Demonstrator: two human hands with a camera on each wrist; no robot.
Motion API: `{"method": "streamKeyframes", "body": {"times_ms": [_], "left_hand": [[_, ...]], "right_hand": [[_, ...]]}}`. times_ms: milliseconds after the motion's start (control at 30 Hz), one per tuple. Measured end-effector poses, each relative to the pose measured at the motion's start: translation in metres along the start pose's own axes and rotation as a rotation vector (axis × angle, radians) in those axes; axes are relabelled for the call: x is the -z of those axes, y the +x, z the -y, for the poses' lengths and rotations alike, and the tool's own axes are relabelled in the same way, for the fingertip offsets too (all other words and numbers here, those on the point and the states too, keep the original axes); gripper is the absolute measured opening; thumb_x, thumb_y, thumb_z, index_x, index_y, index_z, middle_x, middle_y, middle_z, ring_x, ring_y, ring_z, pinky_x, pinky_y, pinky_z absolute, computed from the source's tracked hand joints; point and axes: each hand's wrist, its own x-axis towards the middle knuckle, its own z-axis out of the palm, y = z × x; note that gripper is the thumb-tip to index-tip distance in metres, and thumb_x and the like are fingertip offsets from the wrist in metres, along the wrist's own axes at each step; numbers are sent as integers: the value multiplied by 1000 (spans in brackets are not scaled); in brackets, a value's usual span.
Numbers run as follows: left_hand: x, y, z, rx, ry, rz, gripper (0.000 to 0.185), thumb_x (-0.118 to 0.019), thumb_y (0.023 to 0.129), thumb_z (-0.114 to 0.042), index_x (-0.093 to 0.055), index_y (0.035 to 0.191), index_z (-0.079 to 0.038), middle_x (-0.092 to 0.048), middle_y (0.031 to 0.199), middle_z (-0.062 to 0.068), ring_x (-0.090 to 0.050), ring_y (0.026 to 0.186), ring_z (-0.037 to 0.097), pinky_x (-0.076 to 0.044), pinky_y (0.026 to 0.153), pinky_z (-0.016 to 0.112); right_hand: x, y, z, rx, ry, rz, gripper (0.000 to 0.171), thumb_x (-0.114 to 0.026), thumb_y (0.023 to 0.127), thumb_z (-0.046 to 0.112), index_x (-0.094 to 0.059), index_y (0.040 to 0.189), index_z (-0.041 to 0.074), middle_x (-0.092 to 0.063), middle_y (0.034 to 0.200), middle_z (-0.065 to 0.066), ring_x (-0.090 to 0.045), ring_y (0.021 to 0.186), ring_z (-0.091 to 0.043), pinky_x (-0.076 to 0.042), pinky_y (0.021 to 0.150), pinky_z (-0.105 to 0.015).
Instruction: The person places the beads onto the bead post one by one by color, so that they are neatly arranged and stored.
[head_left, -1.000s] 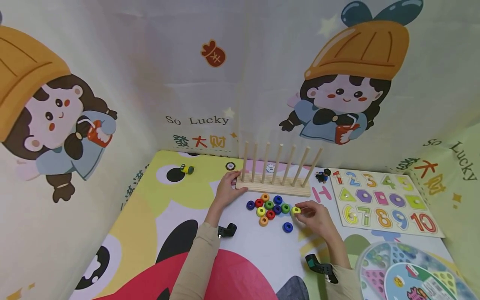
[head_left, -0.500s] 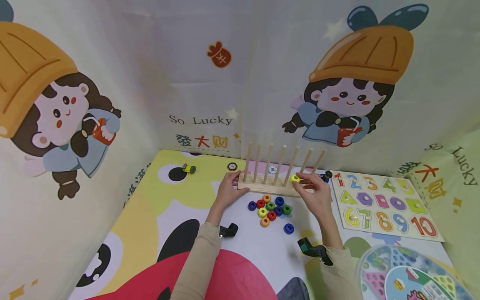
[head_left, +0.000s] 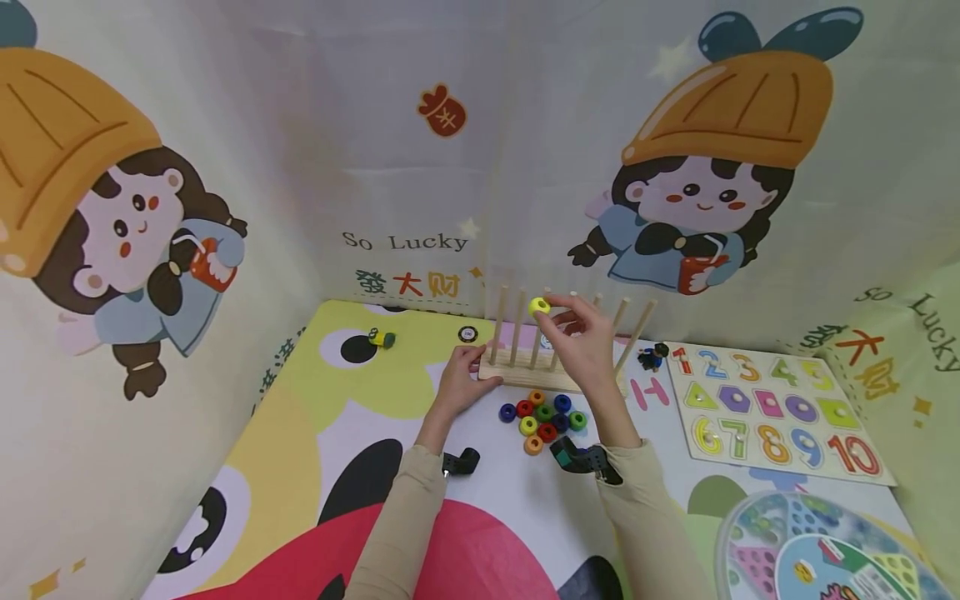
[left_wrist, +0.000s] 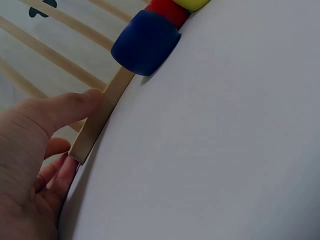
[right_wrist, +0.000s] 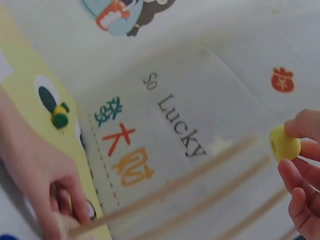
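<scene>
In the head view my left hand (head_left: 459, 379) grips the left end of a wooden peg rack (head_left: 525, 377), which has a row of several upright pegs. The left wrist view shows the thumb (left_wrist: 75, 107) pressed along the long side of the base (left_wrist: 100, 117). My right hand (head_left: 588, 346) pinches a yellow bead (head_left: 539, 307) up near the peg tops, left of the rack's middle. In the right wrist view this bead (right_wrist: 289, 145) sits between thumb and fingers, apart from the peg tips. Behind the right hand, some pegs are partly hidden.
Several coloured beads lie clustered before the rack, among them a dark blue bead (head_left: 507, 412) and an orange bead (head_left: 533, 445). On the right are a number puzzle board (head_left: 780, 410), a small figure (head_left: 653, 357) and a round game board (head_left: 757, 517). A yellow-green toy (head_left: 382, 338) lies left.
My right hand has picked the yellow bead up from the right of the cluster and carried it up and left to the peg tops. My left hand keeps its grip on the rack.
</scene>
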Motion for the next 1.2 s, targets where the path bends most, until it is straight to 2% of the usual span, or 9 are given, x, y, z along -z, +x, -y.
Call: {"method": "streamKeyframes", "body": {"times_ms": [233,367,533,700,867,1200], "left_hand": [[1,-1,-2,-22,5,-8,67,-84,79,-23,-57,135,2,-50,122,20,-57,107,33,-51,93,44],[1,-1,-2,-15,-18,0,66,-84,80,-21,-57,134,3,-50,122,20,-60,106,33,-53,92,43],[0,0,0,-2,-13,13,67,-83,81,-22,-56,136,3,-50,123,19,-61,105,31,-54,91,39],[-1,2,2,3,14,6,67,-83,80,-24,-56,136,2,-51,123,19,-60,105,31,-53,92,41],[0,1,1,18,14,2,67,-84,80,-23,-56,136,3,-51,122,19,-58,106,31,-52,92,42],[2,1,-4,43,-8,12,67,-83,80,-22,-55,137,2,-51,121,18,-59,106,30,-53,92,40]], "right_hand": [[-27,22,13,28,5,-5,23,-76,87,13,-74,107,3,-68,98,-11,-62,70,-20,-46,59,-24],[-36,27,14,30,-12,-1,22,-75,87,12,-74,106,3,-67,98,-11,-63,67,-22,-46,58,-20],[-40,30,16,30,-50,-9,22,-75,86,10,-74,106,1,-68,99,-13,-62,63,-22,-45,54,-17],[-44,31,19,1,-121,-17,23,-75,87,14,-74,106,1,-68,102,-13,-60,61,-22,-42,50,-17],[-48,30,21,-13,-176,-6,25,-75,88,17,-74,106,1,-68,104,-13,-61,61,-22,-43,51,-20],[-52,27,19,25,-229,-16,24,-76,86,16,-74,104,0,-70,101,-15,-61,59,-23,-46,52,-28]]}}
